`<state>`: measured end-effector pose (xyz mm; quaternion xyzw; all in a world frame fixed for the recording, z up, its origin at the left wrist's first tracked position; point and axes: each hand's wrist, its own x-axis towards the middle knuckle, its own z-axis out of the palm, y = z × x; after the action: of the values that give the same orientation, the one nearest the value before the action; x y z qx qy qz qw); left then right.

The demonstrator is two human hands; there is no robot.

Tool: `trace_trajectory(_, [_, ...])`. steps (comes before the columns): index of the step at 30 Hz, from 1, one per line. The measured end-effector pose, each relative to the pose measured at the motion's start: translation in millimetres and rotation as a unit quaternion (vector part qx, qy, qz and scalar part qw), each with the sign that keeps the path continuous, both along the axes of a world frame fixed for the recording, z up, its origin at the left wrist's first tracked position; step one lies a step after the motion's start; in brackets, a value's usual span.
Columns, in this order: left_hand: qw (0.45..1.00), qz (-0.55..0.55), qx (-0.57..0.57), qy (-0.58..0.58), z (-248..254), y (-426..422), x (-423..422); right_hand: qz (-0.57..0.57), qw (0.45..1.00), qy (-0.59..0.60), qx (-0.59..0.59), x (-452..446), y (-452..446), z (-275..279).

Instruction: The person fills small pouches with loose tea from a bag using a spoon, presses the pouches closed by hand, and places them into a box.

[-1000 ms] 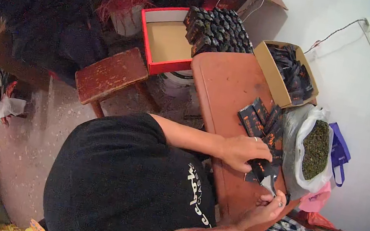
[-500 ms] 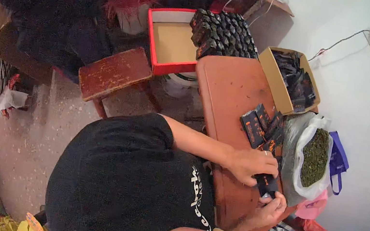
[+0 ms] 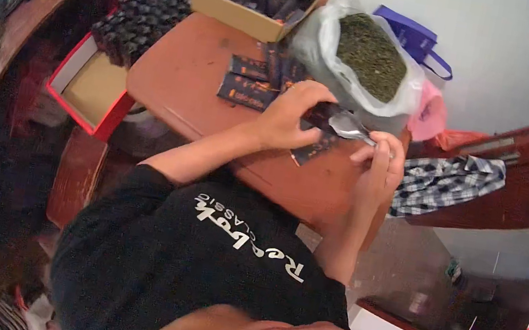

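A small black packet [image 3: 318,116] with orange print sits between the thumb and fingers of my left hand [image 3: 287,114], which is curled around it. My right hand [image 3: 382,162] pinches the handle of a shiny metal spoon [image 3: 348,127]. The spoon's bowl points left, close beside the packet; whether it touches the packet I cannot tell. Just beyond my hands stands a white plastic bag [image 3: 327,42] full of dried green leaf bits [image 3: 373,57]. Several black packets [image 3: 245,90] lie on the brown table [image 3: 182,74] left of and beneath my left hand.
A cardboard box [image 3: 233,16] of black packets stands at the table's far end. Left of the table are a red-edged box [image 3: 89,83], stacked black packets [image 3: 138,21] and a wooden stool [image 3: 78,169]. A purple bag [image 3: 408,35] and checked cloth [image 3: 450,185] are at the right.
The head view has turned to the right, so the table appears rotated. My right hand has the spoon raised, its bowl now plainly visible near the packet in my left hand.
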<state>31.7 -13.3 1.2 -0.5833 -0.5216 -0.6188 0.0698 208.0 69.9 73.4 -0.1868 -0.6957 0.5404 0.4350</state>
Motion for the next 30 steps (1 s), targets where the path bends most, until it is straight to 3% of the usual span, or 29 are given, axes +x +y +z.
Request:
trace_trajectory(3, [1.0,-0.004,0.015,-0.012,3,12,-7,0.047,0.998,0.03,-0.042,-5,18,-1])
trace_trajectory(7, [0.999,-0.01,0.001,-0.04,7,27,-16,-0.047,0.989,-0.038,0.135,-14,13,16])
trace_trajectory(12, [0.997,-0.007,-0.007,-0.075,1,48,-20,-0.126,0.934,-0.081,0.326,-24,26,10])
trace_trajectory(15, [0.997,-0.013,-0.005,-0.071,2,60,-24,-0.074,0.951,-0.142,0.264,-30,32,14])
trace_trajectory(18, [0.999,-0.007,0.0,-0.054,-3,63,-27,-0.021,0.983,-0.121,0.134,-37,41,10])
trace_trajectory(21, [0.998,0.007,-0.009,-0.058,-7,53,-35,-0.004,0.992,-0.092,0.085,-43,44,4])
trace_trajectory(25, [0.997,0.029,-0.013,-0.07,-8,54,-36,-0.09,0.914,-0.178,0.353,-45,41,4])
trace_trajectory(28, [0.996,0.048,-0.006,-0.072,-9,56,-36,-0.108,0.856,-0.181,0.473,-51,41,6])
trace_trajectory(30, [0.996,0.058,-0.002,-0.065,-10,55,-37,-0.125,0.844,-0.22,0.473,-53,41,1])
